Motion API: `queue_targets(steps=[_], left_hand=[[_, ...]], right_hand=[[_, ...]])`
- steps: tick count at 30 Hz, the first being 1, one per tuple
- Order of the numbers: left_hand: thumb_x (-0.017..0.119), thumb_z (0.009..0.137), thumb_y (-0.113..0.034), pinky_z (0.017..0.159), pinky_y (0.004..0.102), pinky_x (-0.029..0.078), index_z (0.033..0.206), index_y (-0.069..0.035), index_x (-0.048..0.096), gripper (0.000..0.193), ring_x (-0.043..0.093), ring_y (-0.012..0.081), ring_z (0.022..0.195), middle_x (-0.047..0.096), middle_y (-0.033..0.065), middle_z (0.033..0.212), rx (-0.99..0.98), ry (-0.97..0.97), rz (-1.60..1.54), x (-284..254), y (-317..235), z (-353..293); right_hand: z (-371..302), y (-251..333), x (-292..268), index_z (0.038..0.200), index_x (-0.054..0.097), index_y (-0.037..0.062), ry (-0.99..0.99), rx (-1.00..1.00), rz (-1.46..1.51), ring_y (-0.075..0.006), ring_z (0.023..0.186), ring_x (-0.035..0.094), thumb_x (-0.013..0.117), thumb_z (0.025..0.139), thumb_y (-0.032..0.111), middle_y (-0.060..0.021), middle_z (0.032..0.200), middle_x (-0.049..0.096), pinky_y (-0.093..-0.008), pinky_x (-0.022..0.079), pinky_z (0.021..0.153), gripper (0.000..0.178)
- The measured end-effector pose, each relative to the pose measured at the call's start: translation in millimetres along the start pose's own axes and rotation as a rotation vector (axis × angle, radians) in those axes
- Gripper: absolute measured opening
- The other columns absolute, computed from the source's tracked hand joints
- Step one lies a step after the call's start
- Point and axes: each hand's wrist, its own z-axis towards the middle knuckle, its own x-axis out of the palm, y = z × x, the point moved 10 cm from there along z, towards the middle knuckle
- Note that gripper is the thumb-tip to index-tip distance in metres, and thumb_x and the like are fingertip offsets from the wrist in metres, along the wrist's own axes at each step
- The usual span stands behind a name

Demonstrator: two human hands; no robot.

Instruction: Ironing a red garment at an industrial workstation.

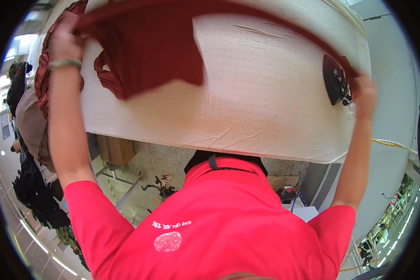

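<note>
A dark red garment (pixel 158 51) hangs spread in the air over the padded white table, one long narrow strip of it running across to the right. My left hand (pixel 66 42), with a band round the wrist, is closed on its left end. My right hand (pixel 365 95) is closed on the far right end of the strip, close beside a dark iron (pixel 333 81) at the table's right side. The garment is partly blurred, and its upper part runs out of the top of the view.
The white-covered ironing table (pixel 266 112) fills the space before me. More dark red cloth (pixel 43 79) is bunched at its left edge. Below stands a brown cardboard box (pixel 115 150). Dark garments (pixel 35 196) hang at the left; a yellowish hose (pixel 392 143) runs at the right.
</note>
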Motion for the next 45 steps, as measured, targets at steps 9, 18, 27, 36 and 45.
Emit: queue_targets(steps=[9,18,27,36,45], left_hand=[[0.059,0.094,-0.008,0.087,0.0446,0.055,0.123,-0.004,0.068,0.031,0.067,0.0373,0.099,0.069,0.0212,0.111,0.405,0.363,0.903,-25,115,-12],[0.066,0.101,-0.032,0.056,0.0298,0.044,0.096,-0.003,0.069,0.030,0.053,0.0081,0.064,0.058,0.0000,0.070,-0.347,0.201,0.194,-30,263,-182],[0.070,0.100,-0.031,0.047,0.0228,0.037,0.097,-0.006,0.071,0.025,0.047,0.0039,0.053,0.058,-0.0058,0.069,-0.320,0.254,0.405,-33,238,-173],[0.068,0.101,-0.029,0.047,0.0225,0.038,0.099,-0.005,0.072,0.024,0.047,0.0031,0.053,0.060,-0.0057,0.070,-0.309,0.330,0.343,-24,252,-169],[0.066,0.102,-0.031,0.048,0.0222,0.039,0.103,-0.006,0.071,0.025,0.049,0.0033,0.055,0.062,-0.0056,0.074,-0.333,0.349,0.367,-34,259,-164]], right_hand=[[-70,-10,95,0.110,0.065,-0.0025,0.141,-0.317,-0.471,-0.0306,0.102,0.066,0.062,0.086,0.006,-0.0189,0.111,0.068,-0.0367,0.052,0.090,0.026],[-157,-87,103,0.096,0.066,-0.0053,0.199,-0.102,-0.477,-0.0206,0.085,0.062,0.071,0.093,0.015,-0.0105,0.094,0.070,-0.0320,0.049,0.079,0.021],[-177,-89,67,0.099,0.069,-0.0056,0.064,-0.017,-0.291,-0.0146,0.081,0.062,0.071,0.098,0.019,-0.0094,0.092,0.072,-0.0315,0.050,0.075,0.024],[-218,-88,75,0.105,0.073,-0.0015,0.253,-0.160,-0.149,-0.0172,0.115,0.063,0.068,0.092,0.001,-0.0088,0.116,0.073,-0.0316,0.047,0.101,0.014],[-217,-84,55,0.103,0.074,-0.0009,0.299,-0.047,-0.193,-0.0255,0.109,0.064,0.069,0.090,0.005,-0.0099,0.110,0.072,-0.0344,0.048,0.096,0.015]])
